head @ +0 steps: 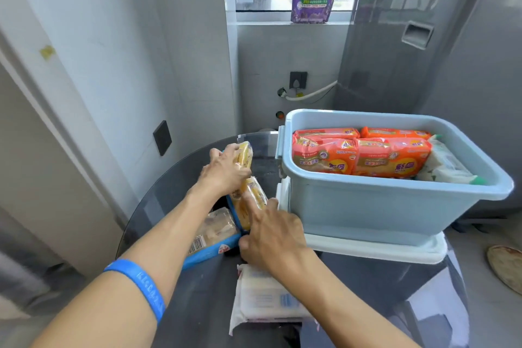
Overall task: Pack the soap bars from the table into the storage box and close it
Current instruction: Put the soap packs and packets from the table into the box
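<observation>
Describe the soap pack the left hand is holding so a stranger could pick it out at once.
Start at the blue box on the dark round table and look just left of it. There the left hand grips a yellow soap pack, raised above the others. Unlike the orange packs in the box and the white pack near the table's front edge, it is yellow, in clear wrap.

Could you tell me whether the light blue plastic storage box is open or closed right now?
Open: the light blue plastic storage box has no lid on; orange soap packs show inside.
</observation>
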A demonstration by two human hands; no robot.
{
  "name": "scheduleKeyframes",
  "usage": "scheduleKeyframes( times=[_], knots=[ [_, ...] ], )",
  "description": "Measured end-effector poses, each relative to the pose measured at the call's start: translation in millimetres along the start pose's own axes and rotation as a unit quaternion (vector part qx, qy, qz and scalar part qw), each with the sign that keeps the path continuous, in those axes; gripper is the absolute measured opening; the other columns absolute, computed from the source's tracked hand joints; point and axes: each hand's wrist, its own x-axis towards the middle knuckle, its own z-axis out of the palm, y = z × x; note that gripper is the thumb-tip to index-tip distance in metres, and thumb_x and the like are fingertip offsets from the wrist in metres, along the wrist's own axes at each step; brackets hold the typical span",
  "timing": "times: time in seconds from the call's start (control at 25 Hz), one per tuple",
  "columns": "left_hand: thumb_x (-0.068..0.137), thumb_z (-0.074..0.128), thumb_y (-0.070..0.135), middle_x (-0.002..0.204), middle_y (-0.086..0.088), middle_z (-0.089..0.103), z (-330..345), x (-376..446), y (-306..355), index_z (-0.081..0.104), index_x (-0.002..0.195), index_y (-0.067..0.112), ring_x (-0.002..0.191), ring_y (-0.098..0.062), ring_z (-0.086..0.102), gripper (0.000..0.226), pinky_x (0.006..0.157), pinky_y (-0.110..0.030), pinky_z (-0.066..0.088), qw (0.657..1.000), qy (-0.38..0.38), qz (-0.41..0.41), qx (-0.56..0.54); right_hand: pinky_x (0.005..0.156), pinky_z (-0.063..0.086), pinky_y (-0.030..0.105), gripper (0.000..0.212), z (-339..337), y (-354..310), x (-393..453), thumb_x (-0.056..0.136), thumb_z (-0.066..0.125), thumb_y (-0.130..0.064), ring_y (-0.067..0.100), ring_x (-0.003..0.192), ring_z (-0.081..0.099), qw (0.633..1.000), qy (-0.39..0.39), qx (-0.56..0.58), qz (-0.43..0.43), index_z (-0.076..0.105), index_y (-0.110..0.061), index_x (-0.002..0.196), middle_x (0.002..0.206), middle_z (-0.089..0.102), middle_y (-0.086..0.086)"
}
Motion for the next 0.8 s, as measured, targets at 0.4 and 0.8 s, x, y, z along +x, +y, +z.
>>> scheduleKeyframes(
  times=[0.4,0.8],
  knots=[
    [0.074,0.046,0.023,0.093,-0.016,0.068,-35,-42,-20,0.063,0.108,0.021,0.078,-0.032,0.060,0.038,0.065,-0.039,0.051,0.873,-0.045,-0.108,-0.473,0.060,0.038,0.035,0.069,-4,2,-1,0.078,0.055,-0.067,0.031,0.091,0.069,0.996,0.085,0.028,0.032,0.039,-0.013,0.118,0.098,0.070,0.007],
    [0.085,0.059,0.048,0.106,-0.022,0.068,-97,-68,10,0.064,0.122,0.005,0.093,-0.038,0.069,0.056,0.080,-0.043,0.058,0.666,-0.080,0.048,-0.740,0.043,0.031,0.021,0.038,-80,25,-41,0.062,0.057,-0.045,0.017,0.044,0.053,0.750,-0.131,0.644,0.073,0.062,-0.018,0.089,0.074,0.064,0.005]
  ],
)
